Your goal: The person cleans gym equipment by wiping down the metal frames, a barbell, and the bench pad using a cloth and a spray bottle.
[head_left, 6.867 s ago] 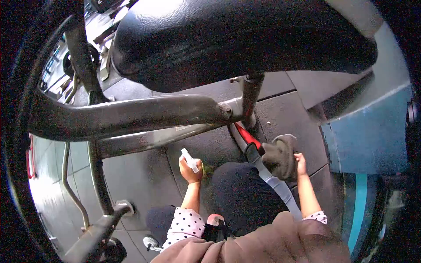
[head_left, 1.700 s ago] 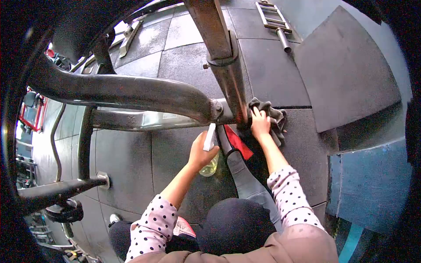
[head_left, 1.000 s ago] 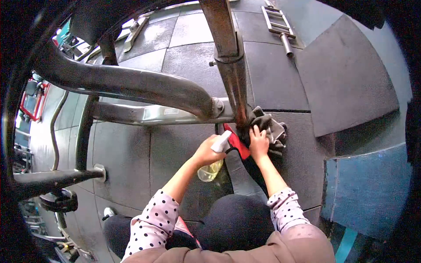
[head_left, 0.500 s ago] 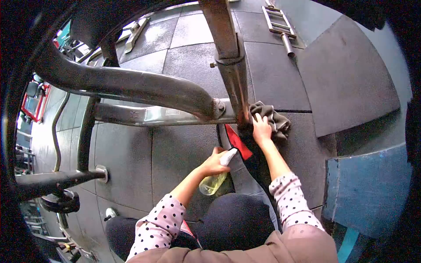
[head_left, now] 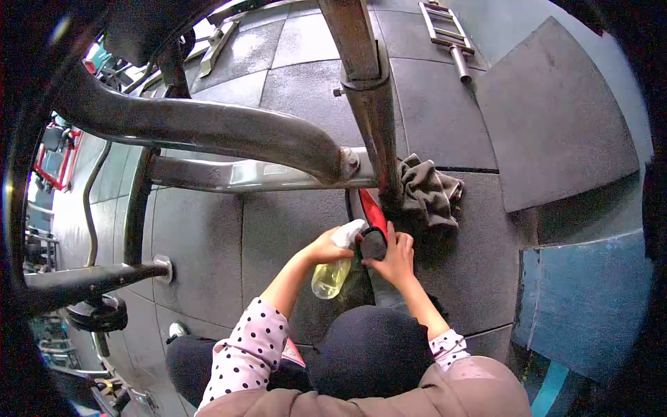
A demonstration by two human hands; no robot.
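Note:
My left hand (head_left: pixel 324 248) is wrapped around the neck of a spray bottle (head_left: pixel 330 279) with a white head and yellow-green liquid inside. Beside it, my right hand (head_left: pixel 397 263) has its thumb and fingers closed about the dark grey rounded end of a black-and-red strap-like fabric piece (head_left: pixel 372 210). What this piece belongs to I cannot make out. A crumpled grey-brown cloth (head_left: pixel 429 191) lies on the floor against the foot of the upright post (head_left: pixel 375 132), apart from both hands.
Thick metal tubes of a gym machine (head_left: pixel 222 128) cross in front and to the left. A dark flat panel (head_left: pixel 556 118) leans on the right, near a blue block (head_left: pixel 583 299). Black rubber tiles (head_left: pixel 194 236) cover the floor. A ladder-like metal frame (head_left: pixel 448 35) lies at the back.
My right hand has let go of the cloth, leaving it by the post, and moved back to the black-and-red piece. The spray bottle has shifted slightly left in my left hand.

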